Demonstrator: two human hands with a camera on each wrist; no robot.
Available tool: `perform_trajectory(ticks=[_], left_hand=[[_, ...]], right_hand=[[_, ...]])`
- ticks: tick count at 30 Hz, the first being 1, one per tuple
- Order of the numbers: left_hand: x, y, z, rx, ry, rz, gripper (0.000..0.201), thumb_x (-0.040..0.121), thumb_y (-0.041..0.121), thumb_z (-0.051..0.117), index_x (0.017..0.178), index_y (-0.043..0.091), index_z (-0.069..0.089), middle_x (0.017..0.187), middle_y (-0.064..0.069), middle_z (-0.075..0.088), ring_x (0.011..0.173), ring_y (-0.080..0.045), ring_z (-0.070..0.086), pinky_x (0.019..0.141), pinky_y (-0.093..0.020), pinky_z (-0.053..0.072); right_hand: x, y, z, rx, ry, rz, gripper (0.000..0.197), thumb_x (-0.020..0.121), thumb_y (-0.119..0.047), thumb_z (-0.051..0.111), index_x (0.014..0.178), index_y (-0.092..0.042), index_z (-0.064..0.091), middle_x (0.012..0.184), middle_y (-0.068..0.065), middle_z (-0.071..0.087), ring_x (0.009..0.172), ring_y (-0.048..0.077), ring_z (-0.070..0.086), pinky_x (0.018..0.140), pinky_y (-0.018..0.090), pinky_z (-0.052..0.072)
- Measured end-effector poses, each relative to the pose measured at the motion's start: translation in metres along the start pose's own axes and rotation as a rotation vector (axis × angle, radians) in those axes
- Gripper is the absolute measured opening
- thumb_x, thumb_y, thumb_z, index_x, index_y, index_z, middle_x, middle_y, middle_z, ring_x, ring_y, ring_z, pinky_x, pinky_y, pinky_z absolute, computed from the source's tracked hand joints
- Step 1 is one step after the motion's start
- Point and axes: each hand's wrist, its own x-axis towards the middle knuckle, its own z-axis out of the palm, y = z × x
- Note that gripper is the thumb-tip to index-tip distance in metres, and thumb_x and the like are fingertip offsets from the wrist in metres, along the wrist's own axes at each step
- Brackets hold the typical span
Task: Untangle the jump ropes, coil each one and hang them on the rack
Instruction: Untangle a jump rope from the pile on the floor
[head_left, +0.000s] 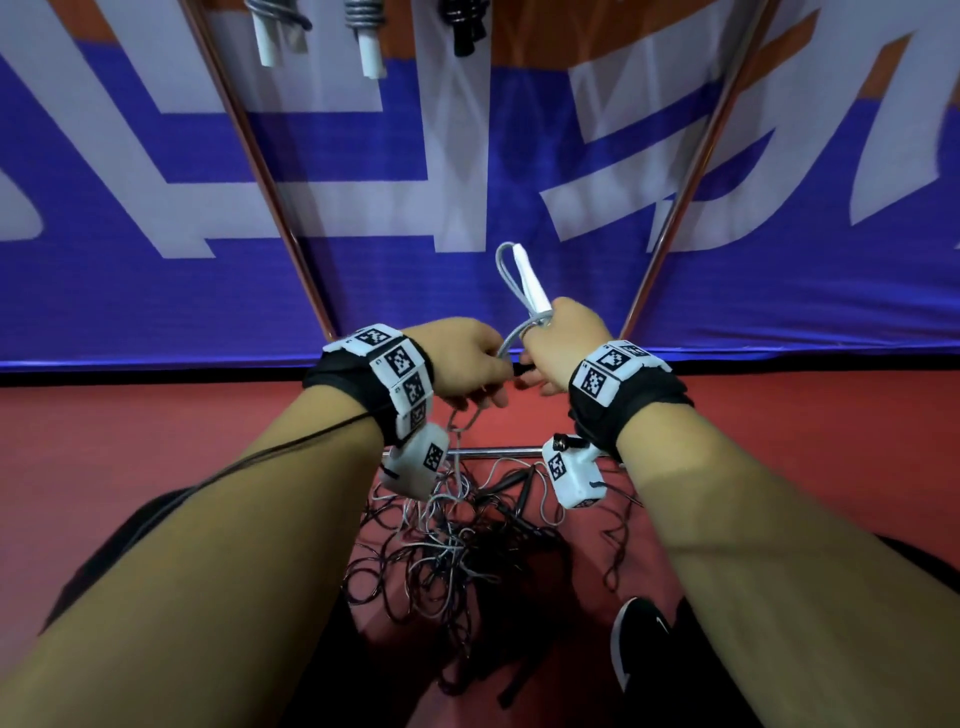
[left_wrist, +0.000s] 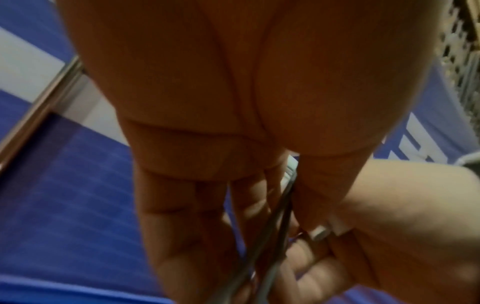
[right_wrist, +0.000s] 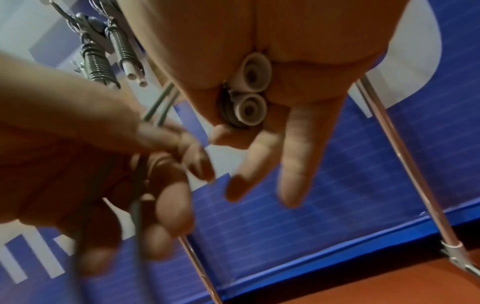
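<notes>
Our right hand (head_left: 563, 343) clamps the two white handles (head_left: 531, 280) pointing up at the rack (head_left: 270, 171), while our left hand (head_left: 462, 358), just beside it, pinches the grey rope (head_left: 511, 340) trailing down to the tangle (head_left: 457, 551) on the floor.

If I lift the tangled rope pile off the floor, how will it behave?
Probably floppy: the tangled pile lies in loose thin loops. Likely to rise as one clump, since grey and black cords cross. The grey cord held by both hands runs down into it.

Tangled ropes (head_left: 447, 551) below rack (head_left: 270, 171)
</notes>
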Motion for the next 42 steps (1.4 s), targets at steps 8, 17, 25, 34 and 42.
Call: perform_trajectory(ticks=[8,17,25,34,42], left_hand=[[-0.006,0.007,-0.002,-0.487,-0.056,0.068,0.029,0.1,0.038,0.067,0.099,0.009,0.072,0.091,-0.015,0.071,0.099,-0.03,0.072,0.096,-0.041,0.05],[0.002,0.006,-0.002,-0.667,0.028,0.143,0.029,0.1,0.038,0.069,0.098,0.009,0.07,0.092,-0.014,0.074,0.095,-0.036,0.07,0.099,-0.048,0.052],[0.011,0.006,-0.003,-0.867,0.267,0.194,0.059,0.094,0.053,0.073,0.124,0.003,0.066,0.08,-0.007,0.068,0.047,-0.019,0.047,0.055,-0.033,0.045],[0.019,0.004,-0.006,-0.835,0.324,0.261,0.049,0.091,0.055,0.073,0.097,0.007,0.065,0.073,-0.016,0.046,0.041,-0.015,0.032,0.048,-0.03,0.035],[0.019,0.0,-0.014,-0.873,0.329,0.19,0.048,0.094,0.056,0.07,0.099,0.009,0.061,0.056,-0.005,0.03,0.043,-0.016,0.028,0.052,-0.032,0.032]], right_hand=[[0.002,0.0,-0.014,-0.153,0.114,-0.159,0.007,0.1,-0.014,0.061,0.102,-0.011,0.054,0.088,0.004,0.061,0.065,0.017,0.055,0.046,0.022,0.037],[0.005,0.001,-0.017,-0.166,0.097,-0.181,0.008,0.1,-0.018,0.06,0.1,-0.01,0.061,0.088,0.006,0.063,0.069,0.022,0.056,0.052,0.031,0.036],[-0.005,-0.009,-0.006,-0.124,-0.047,-0.302,0.006,0.097,-0.021,0.062,0.1,-0.019,0.067,0.085,0.002,0.069,0.072,0.025,0.065,0.059,0.033,0.047],[-0.01,-0.016,-0.01,0.257,-0.327,-0.131,0.017,0.092,-0.002,0.058,0.099,-0.017,0.054,0.069,0.004,0.049,0.051,0.017,0.041,0.048,0.028,0.034],[-0.011,-0.017,-0.012,0.338,-0.382,-0.143,0.035,0.087,-0.004,0.072,0.116,-0.012,0.054,0.076,0.011,0.049,0.052,0.016,0.042,0.046,0.028,0.032]])
